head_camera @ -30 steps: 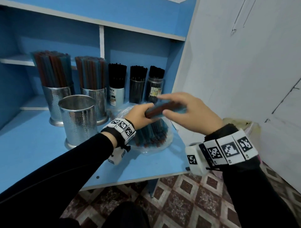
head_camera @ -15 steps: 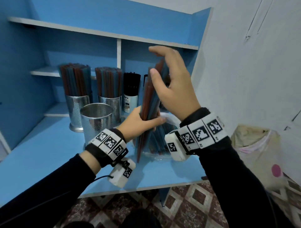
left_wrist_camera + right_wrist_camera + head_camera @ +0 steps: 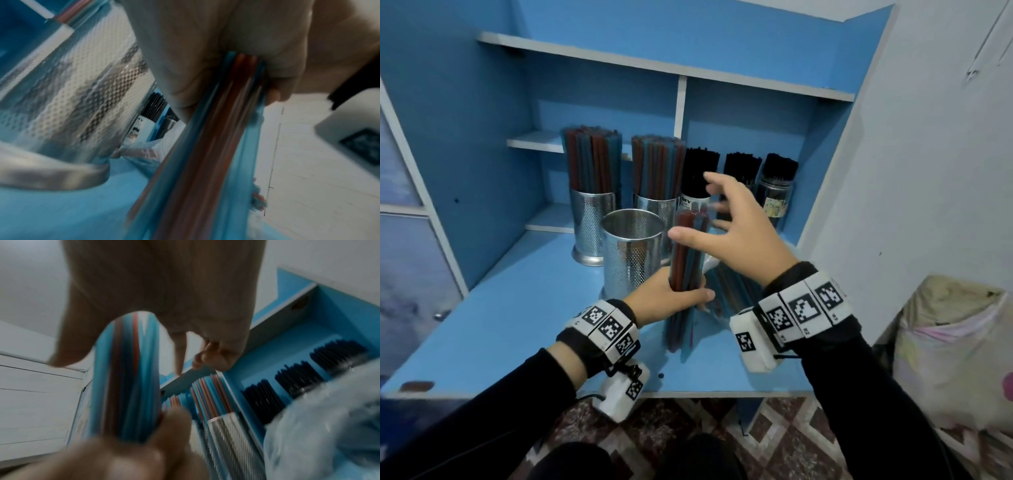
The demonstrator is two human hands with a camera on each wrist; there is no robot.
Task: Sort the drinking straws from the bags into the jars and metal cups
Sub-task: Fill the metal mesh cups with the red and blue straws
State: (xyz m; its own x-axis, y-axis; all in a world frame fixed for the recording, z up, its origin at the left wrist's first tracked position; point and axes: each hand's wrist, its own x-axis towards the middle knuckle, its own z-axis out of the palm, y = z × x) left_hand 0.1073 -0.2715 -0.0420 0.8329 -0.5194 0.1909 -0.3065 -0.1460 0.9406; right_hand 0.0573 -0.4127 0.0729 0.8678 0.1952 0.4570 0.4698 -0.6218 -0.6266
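My left hand point(image 3: 681, 294) grips an upright bundle of red and blue straws point(image 3: 686, 253) around its lower half, just right of an empty perforated metal cup point(image 3: 631, 253). The bundle's lower end hangs just above the blue desk point(image 3: 524, 325). My right hand point(image 3: 709, 219) hovers by the bundle's top with fingers spread and holds nothing; its thumb lies across the straws. The left wrist view shows the straws point(image 3: 205, 146) running out of my fist beside the cup point(image 3: 82, 97). In the right wrist view the bundle point(image 3: 127, 378) stands under my open palm.
Two metal cups point(image 3: 592, 219) point(image 3: 657, 205) full of red and blue straws stand behind the empty one. Three jars of black straws point(image 3: 739, 171) line the back right. A clear bag of straws point(image 3: 726, 284) lies behind the bundle. A sack point(image 3: 945, 359) sits on the floor, right.
The bundle went from lying flat to upright and has come down beside the empty cup. My right hand has let go of its top and spread open.
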